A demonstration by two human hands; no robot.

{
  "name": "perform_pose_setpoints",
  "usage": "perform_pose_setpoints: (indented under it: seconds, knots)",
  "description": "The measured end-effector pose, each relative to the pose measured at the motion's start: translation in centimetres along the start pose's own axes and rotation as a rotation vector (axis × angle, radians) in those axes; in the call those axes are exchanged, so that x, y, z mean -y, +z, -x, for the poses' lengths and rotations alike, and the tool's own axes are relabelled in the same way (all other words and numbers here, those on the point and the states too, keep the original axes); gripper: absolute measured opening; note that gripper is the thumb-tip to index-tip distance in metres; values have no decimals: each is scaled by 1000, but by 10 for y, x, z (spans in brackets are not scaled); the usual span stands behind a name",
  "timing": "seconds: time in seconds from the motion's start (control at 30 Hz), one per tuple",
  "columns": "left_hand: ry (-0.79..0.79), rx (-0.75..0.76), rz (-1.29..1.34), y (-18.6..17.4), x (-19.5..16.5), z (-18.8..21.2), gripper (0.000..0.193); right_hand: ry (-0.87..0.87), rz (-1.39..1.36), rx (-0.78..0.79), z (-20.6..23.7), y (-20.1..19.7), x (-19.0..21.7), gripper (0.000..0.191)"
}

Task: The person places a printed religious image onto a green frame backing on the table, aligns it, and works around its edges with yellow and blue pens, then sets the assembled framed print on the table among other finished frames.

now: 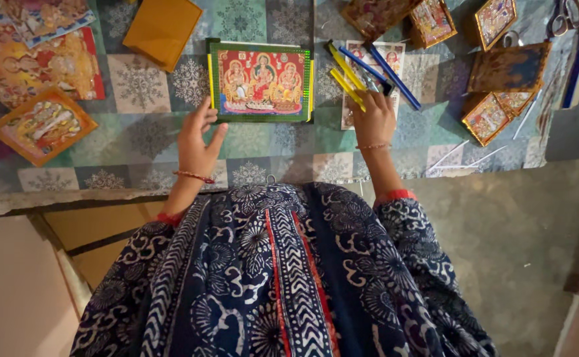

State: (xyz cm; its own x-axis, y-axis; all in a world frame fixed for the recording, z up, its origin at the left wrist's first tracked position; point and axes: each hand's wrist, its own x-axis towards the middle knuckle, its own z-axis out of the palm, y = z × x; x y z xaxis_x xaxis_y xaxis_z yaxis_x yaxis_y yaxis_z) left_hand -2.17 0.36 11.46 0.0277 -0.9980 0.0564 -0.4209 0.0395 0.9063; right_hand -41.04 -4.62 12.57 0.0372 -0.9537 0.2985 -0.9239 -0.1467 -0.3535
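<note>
A green-framed picture (261, 82) lies flat mid-worktop (137, 142), probably light, stiff, best gripped by its edges. Its near-left corner is touched by the spread left hand (197, 142); yellow strips (346, 78) are pinched by the right hand (373, 119).

Table (137, 142) under snowflake-patterned cloth, green-framed picture (261, 81), loose prints (35, 63), yellow strips (345, 76), scissors (565, 16)
</note>
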Motion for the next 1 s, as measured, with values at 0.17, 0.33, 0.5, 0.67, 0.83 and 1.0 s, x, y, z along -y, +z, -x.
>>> perform_pose_setpoints:
  seconds: [0.17, 0.33, 0.5, 0.67, 0.83, 1.0]
  knots:
    - [-27, 43, 56, 0, -2, -1, 61, -53, 27, 23, -8, 3, -7, 13]
    - [-73, -10, 88, -4, -3, 2, 56, -131, -97, -53, -23, -11, -25, 12]
    - [-82, -38, 113, -10, -9, 2, 44, 581, -1384, -201, -28, -39, -47, 7]
    - [-138, 186, 172, 1, -20, -1, 37, 746, -2018, -126, -11, -24, -12, 17]
    - [-255, 575, 470, 49, -28, 0, 41, 867, -2319, 61, 5, 31, 69, 41]
    - [-397, 438, 645, 73, -32, 4, 36, 919, -2262, 111, 5, 47, 100, 39]
